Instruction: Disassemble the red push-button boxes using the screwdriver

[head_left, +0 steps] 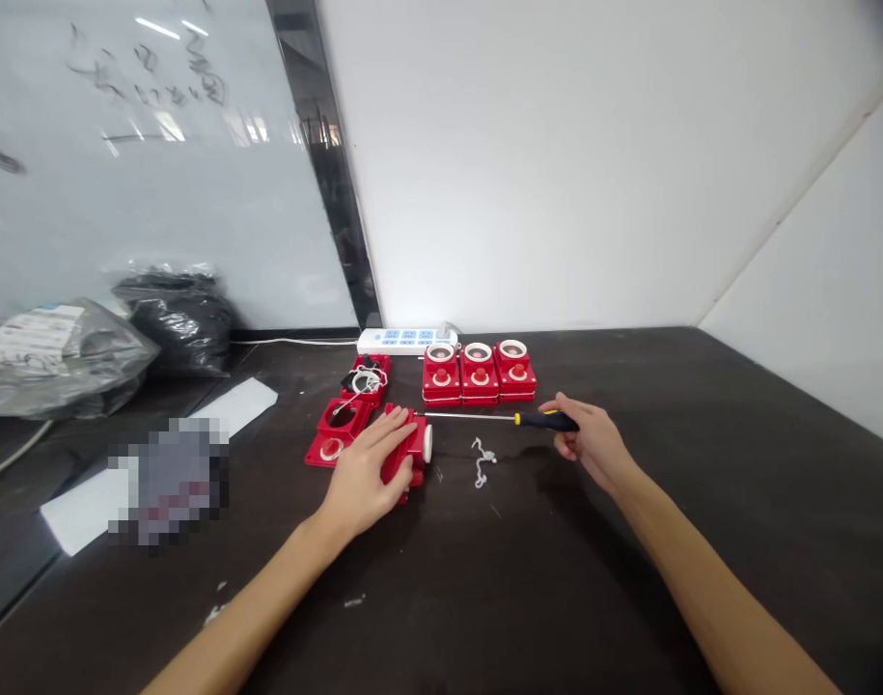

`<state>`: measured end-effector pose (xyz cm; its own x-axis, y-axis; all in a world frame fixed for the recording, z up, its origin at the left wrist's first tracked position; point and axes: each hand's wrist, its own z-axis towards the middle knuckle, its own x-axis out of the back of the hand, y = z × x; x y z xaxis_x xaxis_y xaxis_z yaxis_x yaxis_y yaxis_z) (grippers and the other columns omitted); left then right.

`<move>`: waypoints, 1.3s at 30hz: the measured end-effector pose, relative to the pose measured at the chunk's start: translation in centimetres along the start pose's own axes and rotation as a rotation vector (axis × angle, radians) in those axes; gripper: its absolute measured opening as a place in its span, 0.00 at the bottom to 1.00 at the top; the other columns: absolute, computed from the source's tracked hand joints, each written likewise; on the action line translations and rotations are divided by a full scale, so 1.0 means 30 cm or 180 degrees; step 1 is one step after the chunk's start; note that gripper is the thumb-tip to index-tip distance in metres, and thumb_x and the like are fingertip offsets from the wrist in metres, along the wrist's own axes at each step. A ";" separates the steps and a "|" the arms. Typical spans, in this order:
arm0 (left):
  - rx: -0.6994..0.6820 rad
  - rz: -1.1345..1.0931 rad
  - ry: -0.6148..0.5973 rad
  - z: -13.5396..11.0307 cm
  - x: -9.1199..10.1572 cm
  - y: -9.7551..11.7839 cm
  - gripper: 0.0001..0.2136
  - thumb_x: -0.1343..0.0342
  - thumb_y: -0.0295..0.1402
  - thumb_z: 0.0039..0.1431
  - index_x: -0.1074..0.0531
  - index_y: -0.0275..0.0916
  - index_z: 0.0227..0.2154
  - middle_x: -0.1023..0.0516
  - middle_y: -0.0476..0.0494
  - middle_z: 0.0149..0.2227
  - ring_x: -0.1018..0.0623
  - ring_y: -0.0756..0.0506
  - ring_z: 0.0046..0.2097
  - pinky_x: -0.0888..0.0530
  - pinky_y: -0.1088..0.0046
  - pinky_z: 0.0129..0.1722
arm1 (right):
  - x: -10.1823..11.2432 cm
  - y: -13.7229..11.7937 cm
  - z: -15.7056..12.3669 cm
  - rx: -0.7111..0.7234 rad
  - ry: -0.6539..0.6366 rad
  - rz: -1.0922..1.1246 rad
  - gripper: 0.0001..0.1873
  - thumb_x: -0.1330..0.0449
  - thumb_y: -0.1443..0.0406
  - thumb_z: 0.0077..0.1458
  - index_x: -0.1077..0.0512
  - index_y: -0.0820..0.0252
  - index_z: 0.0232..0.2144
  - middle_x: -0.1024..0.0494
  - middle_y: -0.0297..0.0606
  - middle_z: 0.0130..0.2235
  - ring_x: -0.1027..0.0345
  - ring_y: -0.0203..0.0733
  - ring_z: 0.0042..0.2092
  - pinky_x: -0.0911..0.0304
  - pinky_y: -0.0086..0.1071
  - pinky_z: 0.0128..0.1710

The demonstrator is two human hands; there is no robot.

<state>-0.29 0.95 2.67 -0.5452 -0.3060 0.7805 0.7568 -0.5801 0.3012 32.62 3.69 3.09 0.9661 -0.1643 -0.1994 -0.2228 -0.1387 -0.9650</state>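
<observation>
My left hand (369, 473) is wrapped over a red alarm unit (417, 439), which lies on its side with its white ring facing right. The hand hides part of it. My right hand (590, 434) holds a screwdriver (546, 421) by its black and yellow handle. Its long shaft points left and the tip reaches the upper edge of the red unit; whether it sits on a screw is too small to tell. Just left of the unit lies an opened red housing (340, 430) with a round hole. Behind that is another red part (367, 379) with a white ring and loose wires.
Three red alarm units (479, 375) stand in a row at the back, near a white power strip (404, 341). White string (481, 463) lies on the dark table (520, 598). Plastic bags (61, 357), white paper (238, 410) and a blurred-out item (177, 483) are at left.
</observation>
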 end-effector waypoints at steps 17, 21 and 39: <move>0.0011 -0.0060 -0.0009 0.003 0.003 0.006 0.18 0.48 0.35 0.60 0.26 0.38 0.52 0.27 0.39 0.58 0.29 0.36 0.61 0.29 0.51 0.59 | 0.003 -0.002 0.001 0.0341 -0.0221 0.0354 0.16 0.29 0.64 0.39 0.22 0.61 0.35 0.21 0.40 0.37 0.28 0.39 0.35 0.34 0.28 0.29; 0.0006 -0.0049 -0.0002 0.002 0.001 0.006 0.18 0.48 0.35 0.60 0.26 0.36 0.52 0.27 0.38 0.57 0.29 0.36 0.61 0.29 0.51 0.59 | -0.013 0.004 -0.006 -0.0018 0.0104 -0.0101 0.19 0.35 0.52 0.49 0.24 0.62 0.32 0.22 0.42 0.29 0.37 0.34 0.19 0.53 0.26 0.13; -0.0056 0.0013 0.0036 0.000 0.000 0.004 0.18 0.48 0.34 0.61 0.26 0.34 0.51 0.26 0.37 0.57 0.29 0.37 0.60 0.28 0.52 0.58 | -0.011 0.011 0.001 0.0088 0.0268 -0.0164 0.20 0.36 0.51 0.50 0.24 0.63 0.34 0.24 0.40 0.22 0.46 0.29 0.13 0.59 0.25 0.12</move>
<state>-0.21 0.88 2.69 -0.5462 -0.3168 0.7755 0.7526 -0.5920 0.2882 32.25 3.73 2.82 0.9615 -0.2393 -0.1354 -0.1682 -0.1222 -0.9782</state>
